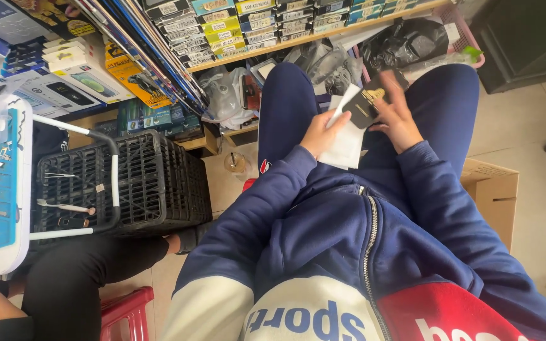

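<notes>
Over the lap, left hand [321,134] grip grasping white packet [345,146], right hand [397,118] grip grasping black packet [363,108].

Matt white paper sleeve [347,142], glossy black card packet [363,108], ribbed black plastic crate [153,183], brown cardboard box [495,189], soft blue cloth trousers [285,107].

Small black packet [364,108] tilted atop white paper sleeve [345,144], over the lap
</notes>
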